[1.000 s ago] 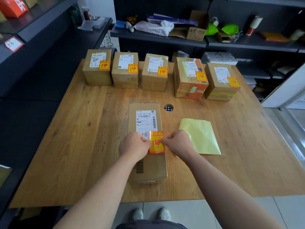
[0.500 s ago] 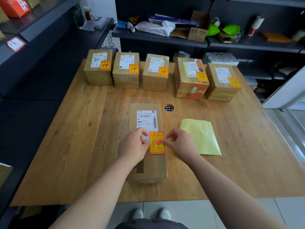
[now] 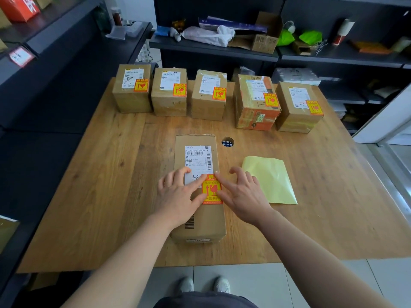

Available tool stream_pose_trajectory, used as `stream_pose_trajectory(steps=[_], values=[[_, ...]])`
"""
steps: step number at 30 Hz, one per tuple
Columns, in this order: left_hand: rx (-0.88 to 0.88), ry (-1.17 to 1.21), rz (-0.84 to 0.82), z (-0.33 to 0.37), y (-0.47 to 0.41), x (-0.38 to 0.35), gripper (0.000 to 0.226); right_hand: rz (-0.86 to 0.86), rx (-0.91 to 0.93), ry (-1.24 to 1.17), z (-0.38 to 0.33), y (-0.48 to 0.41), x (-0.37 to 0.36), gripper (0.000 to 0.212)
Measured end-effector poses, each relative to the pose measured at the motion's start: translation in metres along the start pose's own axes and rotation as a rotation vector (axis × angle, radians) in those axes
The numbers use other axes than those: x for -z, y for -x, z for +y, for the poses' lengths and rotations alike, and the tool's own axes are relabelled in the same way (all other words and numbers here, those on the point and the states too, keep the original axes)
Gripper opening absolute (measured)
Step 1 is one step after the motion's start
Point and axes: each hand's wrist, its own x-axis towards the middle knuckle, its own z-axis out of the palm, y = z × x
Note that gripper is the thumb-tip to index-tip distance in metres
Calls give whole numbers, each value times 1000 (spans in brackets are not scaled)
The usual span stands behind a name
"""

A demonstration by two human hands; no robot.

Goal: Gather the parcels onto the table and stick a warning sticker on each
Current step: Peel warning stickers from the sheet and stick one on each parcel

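Where everything rests, the counter (image 3: 100, 196): wooden top under both hands. Its near edge runs beneath the forearms. Broad bare wood lies outward of the left hand, so there is ample room to slide things that way.
Row of five parcels (image 3: 208, 107): well beyond the fingertips, side by side along the far edge. All five are already stickered, so that share looks done.
Near parcel (image 3: 200, 223): long carton lying flat directly under the hands, with its shipping label (image 3: 196, 156) just past the fingers. It seems to be the last parcel in sight needing work.
Backing sheet (image 3: 271, 181): pale yellow, flat, just beside the right hand on its outer side, with bare wood beyond it to the right edge.
Left hand (image 3: 178, 196): released, grasping nothing; its straight fingers press across the sticker's left edge.
Right hand (image 3: 242, 194): also released; its forefinger presses the sticker's upper right corner and the other fingers are loosely spread.
Warning sticker (image 3: 212, 190): orange and yellow, on the near parcel between the hands. It appears laid down and probably only needs rubbing firm.
Hole (image 3: 228, 142): small round opening in the bare band between the fingertips and the row.
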Motion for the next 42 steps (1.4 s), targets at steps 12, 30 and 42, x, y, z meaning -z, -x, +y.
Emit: stream_pose_trajectory(steps=[12,30,42], values=[[-44,47,-118,-7,11,-1,75,-71,221,-125,-8,9,4,57],[-1,67,-125,-4,20,-4,75,46,24,-343,-11,27,-14,56],[409,328,-97,0,36,8,70,89,-175,-651,-4,31,-24,43]])
